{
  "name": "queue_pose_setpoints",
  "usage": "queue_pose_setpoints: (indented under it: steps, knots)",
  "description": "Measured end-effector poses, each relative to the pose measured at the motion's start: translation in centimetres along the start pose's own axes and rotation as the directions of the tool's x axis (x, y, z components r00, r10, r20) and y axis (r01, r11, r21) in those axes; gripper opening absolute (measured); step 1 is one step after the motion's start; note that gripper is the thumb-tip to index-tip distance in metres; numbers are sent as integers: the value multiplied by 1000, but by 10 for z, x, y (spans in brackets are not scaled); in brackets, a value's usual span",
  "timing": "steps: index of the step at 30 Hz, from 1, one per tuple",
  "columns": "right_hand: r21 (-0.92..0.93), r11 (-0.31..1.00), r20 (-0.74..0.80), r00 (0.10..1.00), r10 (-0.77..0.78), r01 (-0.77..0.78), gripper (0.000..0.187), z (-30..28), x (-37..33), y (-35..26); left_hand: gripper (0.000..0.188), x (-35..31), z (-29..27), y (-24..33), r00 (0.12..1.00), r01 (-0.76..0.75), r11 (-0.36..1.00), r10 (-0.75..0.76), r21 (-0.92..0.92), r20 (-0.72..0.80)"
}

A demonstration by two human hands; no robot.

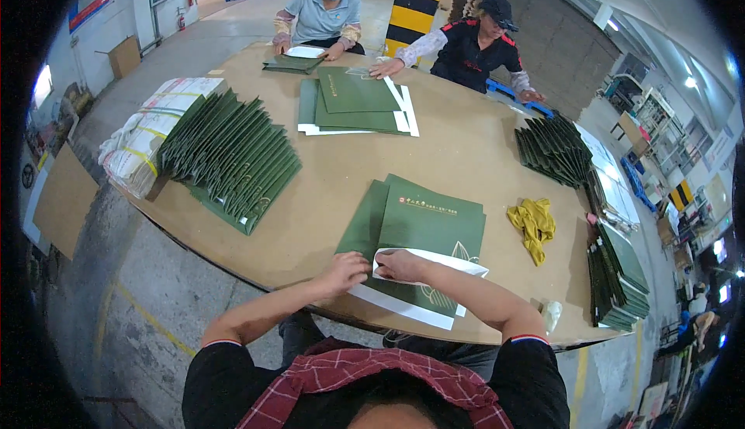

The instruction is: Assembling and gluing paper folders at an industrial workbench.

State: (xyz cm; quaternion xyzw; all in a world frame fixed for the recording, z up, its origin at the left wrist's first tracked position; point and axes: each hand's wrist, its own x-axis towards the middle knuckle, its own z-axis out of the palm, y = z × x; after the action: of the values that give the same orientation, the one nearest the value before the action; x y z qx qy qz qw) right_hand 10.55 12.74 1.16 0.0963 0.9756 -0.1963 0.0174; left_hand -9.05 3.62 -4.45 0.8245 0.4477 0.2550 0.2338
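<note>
A green paper bag (431,223), lying flat with gold print, tops a short stack at the near middle of the table. Its white-lined end is folded up in a flap (446,261). My right hand (400,264) is closed on the left part of that flap, its fingertips partly hidden. Just left of it, my left hand (344,272) has its fingers curled at the bag's left edge, over another green sheet (361,223) beneath. White edges of lower sheets (403,307) stick out toward me.
Folded green bags (233,157) fan out at left beside a strapped paper bundle (147,138). More bag piles (551,150) line the right side, near a yellow cloth (534,226). Across the table, two people (330,14) (477,49) handle green sheets (353,95).
</note>
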Motion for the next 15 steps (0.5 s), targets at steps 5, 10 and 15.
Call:
queue_pose_setpoints:
  steps: [5, 10, 15]
  knots:
    - [137, 988, 209, 977, 40, -70, 18, 9, 12, 27, 47, 23, 3, 32, 923, -72, 787, -181, -613, -341]
    - [108, 972, -22, 977, 210, -207, 17, 18, 4, 11, 56, 48, 34, 47, 902, 13, 477, -385, -879, -196]
    - [423, 862, -50, 943, 330, -279, 30, 11, -33, -23, 59, 54, 30, 49, 929, 114, 552, -354, -826, -109]
